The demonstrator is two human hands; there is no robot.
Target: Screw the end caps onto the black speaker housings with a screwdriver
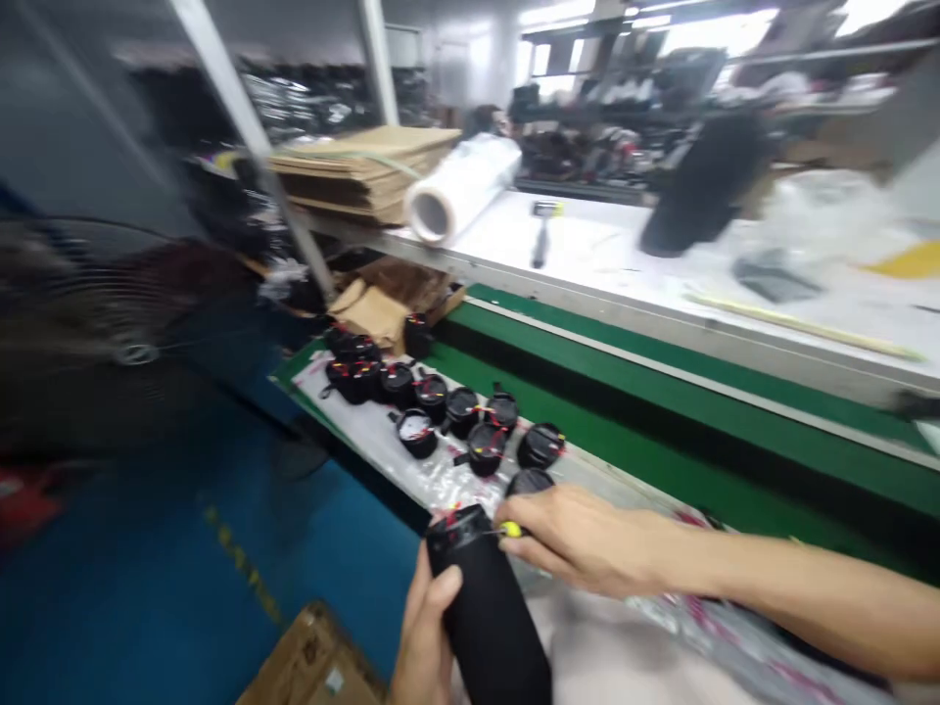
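Black cylindrical case (499, 622) nearest, tilted, top end up, beside the short black round pieces (486, 448). Left hand (428, 627) wrapped round its side, thumb on the case. Right hand (558, 539) pinched on a small yellow-ended tool (512, 530), type unclear, thin tip seemingly at the top rim. Looks like rim work in hand; next move calls for steady case, fine tip control.

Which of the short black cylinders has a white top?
The short black cylinder just up and left of the crumpled clear plastic: its top looks white, while the others' look dark.
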